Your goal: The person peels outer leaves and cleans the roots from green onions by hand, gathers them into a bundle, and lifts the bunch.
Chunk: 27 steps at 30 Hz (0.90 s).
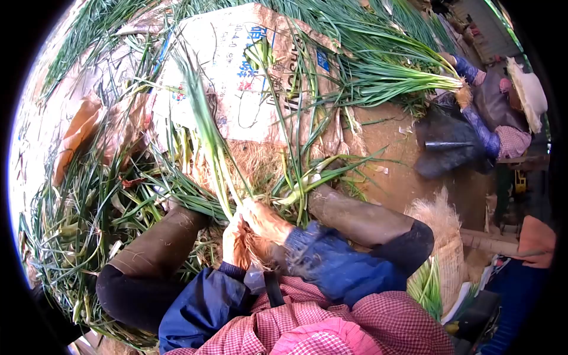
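— Where do the green onions (209, 133) lie relative to the hands?
— Directly ahead: the leaves extend forward over the printed sack (236, 115), the pale bases meeting the fingers.
— And the hands?
— Left hand (235, 244) and right hand (264, 221), adjacent, both curled closed around the bases.

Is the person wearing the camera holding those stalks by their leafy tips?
No, the left hand and right hand are at the pale lower end of the stalks, and the green leaves point away.
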Each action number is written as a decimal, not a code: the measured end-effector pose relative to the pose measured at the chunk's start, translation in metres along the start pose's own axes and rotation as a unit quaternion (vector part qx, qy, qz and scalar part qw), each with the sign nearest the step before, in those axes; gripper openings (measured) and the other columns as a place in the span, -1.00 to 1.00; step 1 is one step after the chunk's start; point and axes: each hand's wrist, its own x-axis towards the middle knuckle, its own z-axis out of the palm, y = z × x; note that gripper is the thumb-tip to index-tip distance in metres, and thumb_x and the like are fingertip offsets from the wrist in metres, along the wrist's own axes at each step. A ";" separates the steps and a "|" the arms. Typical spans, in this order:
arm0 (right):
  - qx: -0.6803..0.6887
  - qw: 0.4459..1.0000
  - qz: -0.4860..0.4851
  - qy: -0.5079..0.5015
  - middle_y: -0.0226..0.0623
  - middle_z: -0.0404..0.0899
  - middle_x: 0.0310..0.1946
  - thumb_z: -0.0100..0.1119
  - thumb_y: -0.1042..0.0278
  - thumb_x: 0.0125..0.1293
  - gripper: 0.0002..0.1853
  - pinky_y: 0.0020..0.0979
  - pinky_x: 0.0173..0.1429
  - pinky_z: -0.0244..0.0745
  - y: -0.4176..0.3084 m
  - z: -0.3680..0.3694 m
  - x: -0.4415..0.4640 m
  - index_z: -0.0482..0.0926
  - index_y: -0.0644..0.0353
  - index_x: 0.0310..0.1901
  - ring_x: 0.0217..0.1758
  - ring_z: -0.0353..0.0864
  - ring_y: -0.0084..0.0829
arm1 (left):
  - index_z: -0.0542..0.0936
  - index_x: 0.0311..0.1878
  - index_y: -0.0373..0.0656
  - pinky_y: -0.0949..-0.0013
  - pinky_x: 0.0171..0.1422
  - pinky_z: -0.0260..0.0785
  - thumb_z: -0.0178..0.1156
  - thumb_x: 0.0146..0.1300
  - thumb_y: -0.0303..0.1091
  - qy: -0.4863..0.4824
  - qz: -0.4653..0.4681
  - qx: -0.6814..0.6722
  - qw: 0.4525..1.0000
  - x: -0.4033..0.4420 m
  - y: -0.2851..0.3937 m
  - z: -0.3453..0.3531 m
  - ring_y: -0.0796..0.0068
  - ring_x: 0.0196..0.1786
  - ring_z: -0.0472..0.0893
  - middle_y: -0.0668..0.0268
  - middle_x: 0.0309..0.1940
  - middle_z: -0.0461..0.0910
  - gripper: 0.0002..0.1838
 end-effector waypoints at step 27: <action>0.321 0.896 -0.040 -0.304 -0.21 0.55 -0.16 -0.06 0.44 0.17 -0.55 -0.40 -0.13 0.49 -0.035 -0.047 0.055 0.29 0.28 0.14 -0.21 0.53 -0.42 | 0.40 -0.22 -0.10 0.48 -0.55 0.19 -0.03 0.29 -0.28 -0.233 -0.070 -0.172 0.955 -0.012 0.076 -0.002 0.51 -0.60 0.28 0.31 -0.58 0.36 -0.88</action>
